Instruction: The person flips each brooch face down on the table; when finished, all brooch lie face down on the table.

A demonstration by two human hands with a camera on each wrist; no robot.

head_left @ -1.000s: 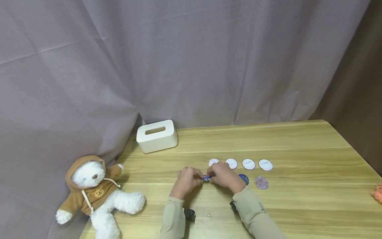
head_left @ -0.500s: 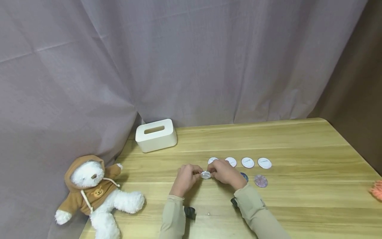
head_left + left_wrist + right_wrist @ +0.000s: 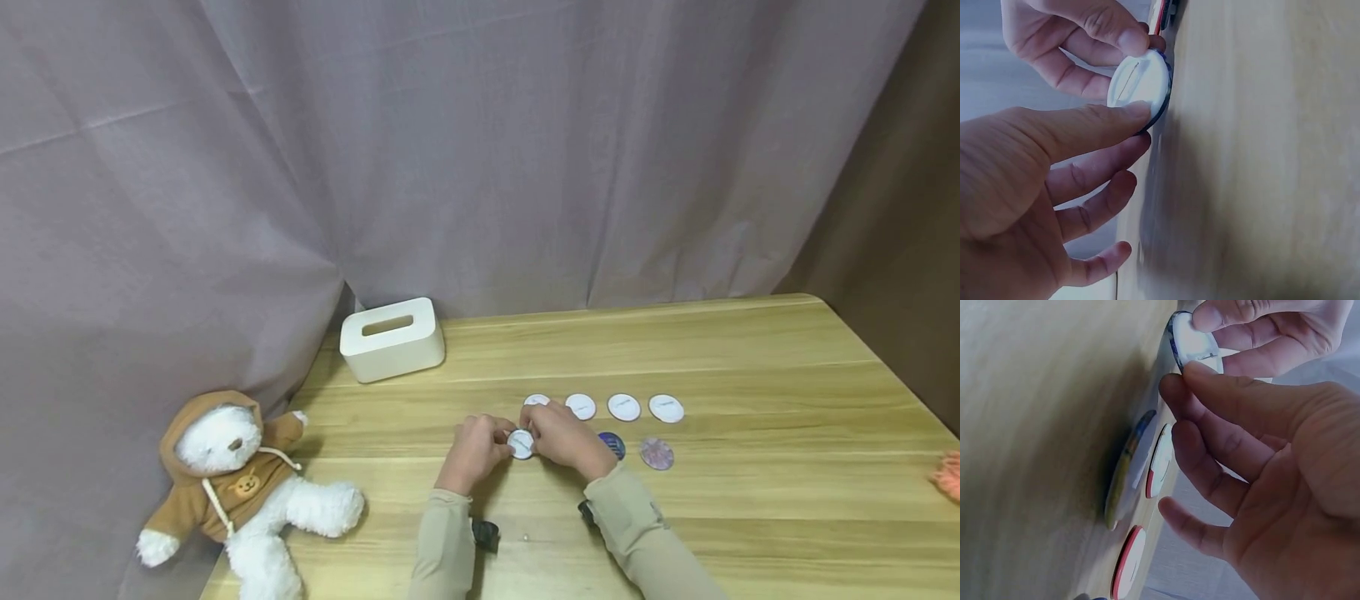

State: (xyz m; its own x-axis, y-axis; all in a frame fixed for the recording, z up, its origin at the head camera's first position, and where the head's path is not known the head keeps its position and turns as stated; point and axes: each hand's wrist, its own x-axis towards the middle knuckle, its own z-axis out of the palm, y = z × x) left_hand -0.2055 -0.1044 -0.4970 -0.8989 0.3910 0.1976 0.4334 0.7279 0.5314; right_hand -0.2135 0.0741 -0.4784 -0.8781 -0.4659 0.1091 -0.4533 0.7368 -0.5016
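Between both hands is a round pin badge (image 3: 521,444), its white back and pin facing up toward me. My left hand (image 3: 474,452) pinches its left edge, with the thumb (image 3: 1104,125) lying on the white back in the left wrist view. On the opposite edge, my right hand (image 3: 566,437) pinches it between thumb and forefinger. The badge's dark printed rim (image 3: 1176,347) shows in the right wrist view. A blue badge (image 3: 612,444) lies face up beside the right wrist, and a pinkish badge (image 3: 657,454) lies to its right.
Behind the hands, several white-backed badges (image 3: 623,407) form a row, the leftmost partly hidden by the right hand. A white tissue box (image 3: 393,342) stands at the back left. A plush bear (image 3: 240,483) in a brown hoodie sits left; something coral and fluffy (image 3: 949,477) is at the right edge.
The held badge has turned over from its blue printed face to its white back, and now tilts to show that back more fully. Both hands keep hold of it in nearly the same place.
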